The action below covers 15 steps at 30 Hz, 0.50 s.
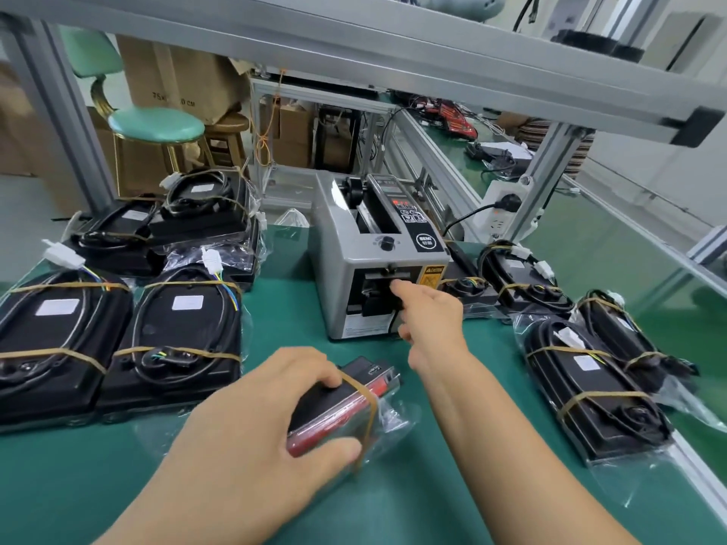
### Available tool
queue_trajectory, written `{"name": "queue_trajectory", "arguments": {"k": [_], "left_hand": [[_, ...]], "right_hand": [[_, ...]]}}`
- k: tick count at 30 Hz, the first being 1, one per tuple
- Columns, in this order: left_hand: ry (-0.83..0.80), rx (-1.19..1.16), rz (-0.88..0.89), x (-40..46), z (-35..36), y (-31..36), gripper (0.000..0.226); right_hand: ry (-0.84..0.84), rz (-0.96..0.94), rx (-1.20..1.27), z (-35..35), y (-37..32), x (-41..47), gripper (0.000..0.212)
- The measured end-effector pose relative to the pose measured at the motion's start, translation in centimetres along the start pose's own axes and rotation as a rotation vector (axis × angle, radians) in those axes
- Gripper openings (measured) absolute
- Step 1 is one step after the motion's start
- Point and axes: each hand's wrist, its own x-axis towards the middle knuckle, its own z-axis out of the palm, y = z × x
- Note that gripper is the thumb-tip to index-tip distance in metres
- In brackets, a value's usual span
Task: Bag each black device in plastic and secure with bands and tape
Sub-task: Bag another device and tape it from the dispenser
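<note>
My left hand (251, 422) grips a black and red device (346, 399) wrapped in clear plastic, with a tan rubber band around it, lying on the green mat. My right hand (429, 312) reaches forward, its index finger stretched to the outlet slot of the grey tape dispenser (373, 261). Whether a piece of tape is at the fingertip cannot be told.
Bagged, banded black devices (118, 340) lie stacked at the left. More bagged devices (590, 383) lie at the right near the table edge. A metal frame beam (393, 68) crosses overhead. A green stool (157, 125) and cardboard boxes stand behind the table.
</note>
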Motion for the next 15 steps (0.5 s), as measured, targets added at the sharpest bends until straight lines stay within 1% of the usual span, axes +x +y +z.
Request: {"name": "queue_trajectory", "arguments": {"k": [1, 2, 4, 5, 6, 8, 9, 10, 11, 12, 15], "left_hand": [[0.06, 0.045, -0.001, -0.1, -0.4, 0.6, 0.028], [0.156, 0.079, -0.024, 0.3, -0.3, 0.4, 0.034], [0.129, 0.055, -0.046, -0.4, 0.2, 0.3, 0.033], [0.134, 0.056, -0.027, 0.3, 0.1, 0.8, 0.031], [0.146, 0.06, -0.026, 0.5, 0.0, 1.1, 0.029], [0.159, 0.115, -0.031, 1.1, 0.0, 1.4, 0.026], [0.169, 0.105, -0.044, 1.1, 0.3, 1.3, 0.025], [0.164, 0.085, -0.063, 0.9, 0.3, 1.4, 0.025], [0.166, 0.083, -0.055, 0.9, 0.4, 1.5, 0.026], [0.146, 0.079, -0.061, 1.0, 0.3, 1.7, 0.026], [0.158, 0.053, -0.064, 0.9, 0.7, 1.6, 0.028]], "right_hand": [[-0.044, 0.031, 0.022, -0.6, -0.3, -0.5, 0.021], [-0.116, 0.051, 0.034, -1.6, -0.7, -1.2, 0.021], [-0.322, 0.047, -0.001, -3.9, -1.3, -3.2, 0.019], [-0.415, 0.043, -0.05, -5.0, -1.4, -4.5, 0.017], [-0.477, 0.047, -0.111, -5.9, -1.6, -5.7, 0.015], [-0.518, 0.05, -0.223, -6.8, -1.4, -7.3, 0.015], [-0.521, 0.045, -0.249, -6.9, -1.1, -7.7, 0.009], [-0.527, 0.033, -0.269, -6.8, -0.9, -7.9, 0.009], [-0.527, 0.023, -0.278, -6.7, -0.7, -7.9, 0.012], [-0.524, 0.014, -0.273, -6.6, -0.5, -7.8, 0.011], [-0.529, -0.012, -0.258, -6.2, -0.6, -7.8, 0.008]]}}
